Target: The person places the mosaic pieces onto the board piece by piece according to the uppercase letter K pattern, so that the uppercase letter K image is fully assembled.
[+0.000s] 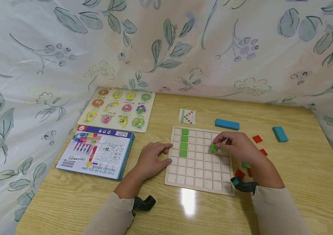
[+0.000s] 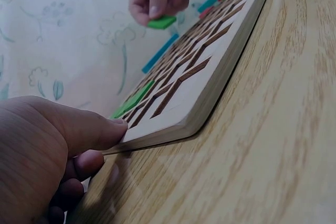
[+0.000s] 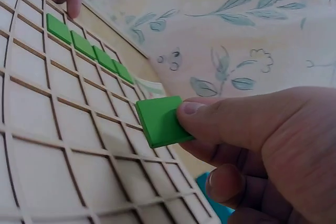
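Green is the colour of the small square tile (image 1: 214, 147) pinched between the thumb and fingers of the right hand (image 1: 238, 147), held just above the wooden grid board (image 1: 198, 182) right of the frame's centre in the head view. The right wrist view shows the same tile (image 3: 160, 120) gripped by one edge, tilted and clear of the empty cells below it. Four more green tiles (image 1: 184, 142) sit in a column in the board's second column from the left, filling its upper cells.

At the board's left edge, the left hand (image 1: 154, 159) rests with its fingers loosely curled against the rim; the left wrist view shows the thumb (image 2: 92, 129) pressing on the board's corner, holding nothing.

Right of the board lie red tiles (image 1: 257, 139), some partly hidden behind the right wrist, and two blue blocks (image 1: 227, 124) toward the upper right. A small pattern card (image 1: 187, 116) lies just above the board. On the left of the frame are a fruit peg puzzle (image 1: 119, 109) and, below it, a flat box (image 1: 97, 151). A leaf-printed cloth (image 1: 166, 45) hangs behind the wooden table (image 1: 301, 182).
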The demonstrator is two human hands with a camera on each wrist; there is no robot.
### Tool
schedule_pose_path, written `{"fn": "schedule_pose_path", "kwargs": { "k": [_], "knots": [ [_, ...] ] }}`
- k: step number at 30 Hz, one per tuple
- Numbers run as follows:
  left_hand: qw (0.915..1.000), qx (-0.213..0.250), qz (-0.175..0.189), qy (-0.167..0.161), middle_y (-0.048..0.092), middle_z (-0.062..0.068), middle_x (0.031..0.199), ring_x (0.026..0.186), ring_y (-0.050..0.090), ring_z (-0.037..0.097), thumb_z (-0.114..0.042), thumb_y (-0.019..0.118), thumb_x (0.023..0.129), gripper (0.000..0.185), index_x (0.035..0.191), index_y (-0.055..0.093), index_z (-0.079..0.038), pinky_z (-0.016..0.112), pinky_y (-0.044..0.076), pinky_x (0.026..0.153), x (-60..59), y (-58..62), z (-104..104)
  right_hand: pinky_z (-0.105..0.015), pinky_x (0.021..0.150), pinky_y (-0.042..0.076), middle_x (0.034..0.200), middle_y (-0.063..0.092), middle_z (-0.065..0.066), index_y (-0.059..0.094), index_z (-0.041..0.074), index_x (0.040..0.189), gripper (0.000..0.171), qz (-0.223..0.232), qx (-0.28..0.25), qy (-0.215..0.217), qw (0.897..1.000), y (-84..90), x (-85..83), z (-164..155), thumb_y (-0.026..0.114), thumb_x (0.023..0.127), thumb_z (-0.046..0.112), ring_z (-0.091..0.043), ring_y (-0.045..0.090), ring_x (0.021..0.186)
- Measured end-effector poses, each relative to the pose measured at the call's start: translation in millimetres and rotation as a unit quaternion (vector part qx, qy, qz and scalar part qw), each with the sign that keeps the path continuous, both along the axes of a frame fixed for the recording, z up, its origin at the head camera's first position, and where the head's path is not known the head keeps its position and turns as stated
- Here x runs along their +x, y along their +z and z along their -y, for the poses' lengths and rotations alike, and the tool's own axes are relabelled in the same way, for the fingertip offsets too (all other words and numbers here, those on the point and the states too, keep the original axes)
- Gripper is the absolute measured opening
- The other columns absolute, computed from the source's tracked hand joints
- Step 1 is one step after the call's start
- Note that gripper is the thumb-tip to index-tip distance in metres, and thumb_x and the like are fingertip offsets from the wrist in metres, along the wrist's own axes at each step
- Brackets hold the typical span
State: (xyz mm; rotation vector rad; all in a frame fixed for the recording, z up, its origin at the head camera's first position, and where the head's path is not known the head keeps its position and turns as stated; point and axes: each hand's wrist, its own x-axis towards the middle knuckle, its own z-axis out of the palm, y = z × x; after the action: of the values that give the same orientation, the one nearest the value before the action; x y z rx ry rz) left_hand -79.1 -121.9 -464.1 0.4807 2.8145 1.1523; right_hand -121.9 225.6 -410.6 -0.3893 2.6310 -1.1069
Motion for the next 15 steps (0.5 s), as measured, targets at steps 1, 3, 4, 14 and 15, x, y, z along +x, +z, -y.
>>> {"fn": "schedule_pose_path", "kwargs": {
  "k": [1,3,4,14,15],
  "knots": [
    [1.0000,0.000,0.001,0.000,0.063,-0.010,0.099,0.103,0.054,0.021,-0.020,0.085,0.090,0.051,0.139,0.072,-0.017,0.048,0.040,0.097,0.0,-0.1,0.1,-0.031,0.066,0.049,0.098,0.069,-0.003,0.079,0.017,0.104,0.004,0.004,-0.003,0.002,1.000,-1.9,-1.2,3.0,0.077,0.100,0.017,-0.025,0.057,0.084],
    [1.0000,0.000,0.002,0.000,0.063,-0.010,0.099,0.104,0.054,0.021,-0.020,0.085,0.090,0.051,0.139,0.072,-0.017,0.048,0.040,0.097,-0.1,-0.3,0.1,-0.031,0.066,0.050,0.097,0.069,-0.003,0.079,0.016,0.103,0.004,0.011,-0.011,0.006,1.000,-5.8,-3.0,9.3,0.077,0.100,0.016,-0.026,0.057,0.084],
    [1.0000,0.000,0.002,0.000,0.063,-0.010,0.099,0.103,0.054,0.021,-0.020,0.085,0.090,0.051,0.139,0.072,-0.017,0.048,0.040,0.097,0.0,-0.2,0.0,-0.031,0.066,0.050,0.096,0.069,-0.003,0.079,0.017,0.103,0.004,0.014,-0.014,0.008,1.000,-7.5,-3.5,12.7,0.077,0.100,0.015,-0.026,0.058,0.084],
    [1.0000,-0.001,-0.003,-0.004,0.064,-0.009,0.099,0.103,0.054,0.021,-0.021,0.085,0.090,0.051,0.140,0.072,-0.016,0.048,0.040,0.096,-0.8,0.9,0.2,-0.031,0.068,0.050,0.092,0.071,0.003,0.080,0.016,0.101,0.004,-0.002,-0.034,0.048,0.998,-16.6,-2.6,48.8,0.079,0.098,0.014,-0.020,0.060,0.079],
    [1.0000,-0.001,-0.005,-0.004,0.064,-0.009,0.099,0.102,0.054,0.020,-0.021,0.085,0.090,0.051,0.140,0.072,-0.016,0.048,0.040,0.096,-0.8,0.7,0.3,-0.032,0.069,0.050,0.092,0.072,0.003,0.079,0.015,0.101,0.004,-0.001,-0.038,0.051,0.998,-17.8,-1.9,52.2,0.079,0.097,0.014,-0.020,0.060,0.079]
  ]
}}
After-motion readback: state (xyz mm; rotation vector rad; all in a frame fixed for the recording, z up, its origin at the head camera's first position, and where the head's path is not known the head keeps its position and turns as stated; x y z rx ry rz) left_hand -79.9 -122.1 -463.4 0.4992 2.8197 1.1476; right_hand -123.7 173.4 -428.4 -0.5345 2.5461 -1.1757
